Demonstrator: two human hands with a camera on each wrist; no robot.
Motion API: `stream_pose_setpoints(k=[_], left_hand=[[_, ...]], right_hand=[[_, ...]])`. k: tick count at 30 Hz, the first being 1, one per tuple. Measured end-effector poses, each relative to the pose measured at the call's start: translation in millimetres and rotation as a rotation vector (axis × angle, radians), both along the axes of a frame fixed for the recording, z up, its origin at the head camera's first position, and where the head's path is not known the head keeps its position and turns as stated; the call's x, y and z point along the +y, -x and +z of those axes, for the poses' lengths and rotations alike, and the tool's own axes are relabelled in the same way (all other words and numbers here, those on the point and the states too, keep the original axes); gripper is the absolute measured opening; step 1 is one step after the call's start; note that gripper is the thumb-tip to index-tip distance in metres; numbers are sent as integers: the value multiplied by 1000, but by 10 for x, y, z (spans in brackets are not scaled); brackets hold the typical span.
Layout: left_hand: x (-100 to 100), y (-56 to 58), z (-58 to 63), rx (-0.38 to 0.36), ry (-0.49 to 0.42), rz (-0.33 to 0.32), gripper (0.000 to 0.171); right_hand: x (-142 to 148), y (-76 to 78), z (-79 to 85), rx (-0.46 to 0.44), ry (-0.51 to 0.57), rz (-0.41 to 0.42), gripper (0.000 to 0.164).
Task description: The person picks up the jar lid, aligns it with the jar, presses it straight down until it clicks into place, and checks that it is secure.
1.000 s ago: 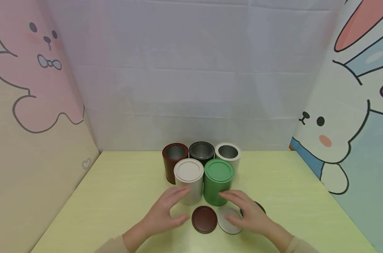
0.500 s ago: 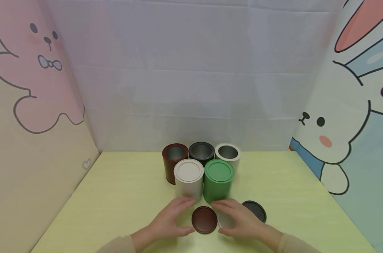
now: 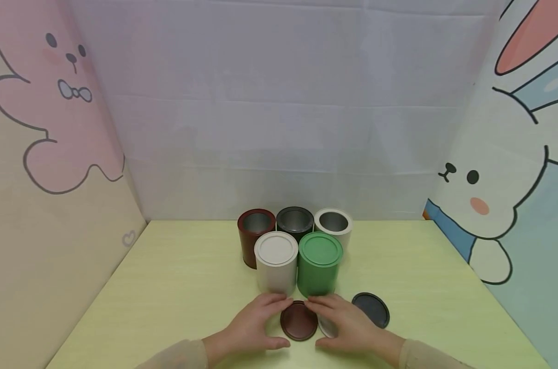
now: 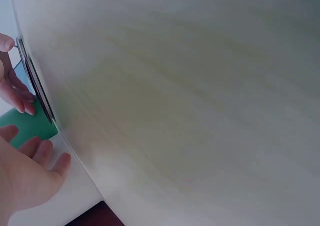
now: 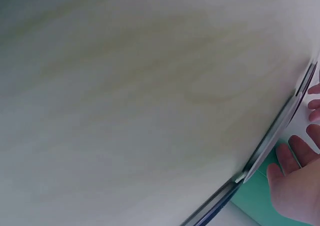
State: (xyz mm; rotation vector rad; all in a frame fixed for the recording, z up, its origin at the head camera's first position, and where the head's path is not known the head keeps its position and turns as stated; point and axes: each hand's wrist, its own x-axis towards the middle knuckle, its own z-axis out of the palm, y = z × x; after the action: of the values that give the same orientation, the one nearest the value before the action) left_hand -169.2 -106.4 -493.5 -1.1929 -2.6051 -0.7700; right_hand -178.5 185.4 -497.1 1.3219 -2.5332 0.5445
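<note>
My left hand [image 3: 260, 323] hovers or rests low on the left of the dark red lid [image 3: 299, 321], fingers loosely bent and thumb apart. Opposite it, my right hand [image 3: 345, 325] spreads over a white lid [image 3: 327, 326], hiding most of it. Neither hand grips anything. A black lid [image 3: 372, 310] lies just beyond the right hand. Behind the hands stand a white can [image 3: 276, 266] and a green can [image 3: 319, 266], both lidded. In the left wrist view, the left hand [image 4: 30, 178] shows its fingers apart; in the right wrist view, so does the right hand [image 5: 300, 186].
Three uncovered cans form the back row: dark red [image 3: 248, 243], black [image 3: 295, 223] and white [image 3: 341, 233]. They stand close together on the pale yellow-green table [image 3: 182, 271]. A white cloth wall [image 3: 269, 133] rises behind, with cartoon-printed panels at both sides.
Both hands have come down towards the table's front and closer to each other, from beside the front cans to either side of the dark red lid. Cans and lids show no clear shift.
</note>
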Motion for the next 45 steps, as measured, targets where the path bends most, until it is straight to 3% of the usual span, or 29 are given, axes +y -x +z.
stream_pose_setpoints(k=[12, 25, 35, 45], left_hand=[[14, 14, -37, 15, 86, 22, 77], [32, 40, -132, 132, 135, 12, 76], [30, 48, -125, 157, 148, -20, 65], [29, 73, -179, 161, 141, -21, 52]], right_hand=[[-21, -16, -51, 7, -31, 5, 73], [-61, -11, -98, 57, -31, 0, 71], [-100, -9, -116, 94, -28, -8, 68], [-153, -40, -73, 37, -50, -42, 61]])
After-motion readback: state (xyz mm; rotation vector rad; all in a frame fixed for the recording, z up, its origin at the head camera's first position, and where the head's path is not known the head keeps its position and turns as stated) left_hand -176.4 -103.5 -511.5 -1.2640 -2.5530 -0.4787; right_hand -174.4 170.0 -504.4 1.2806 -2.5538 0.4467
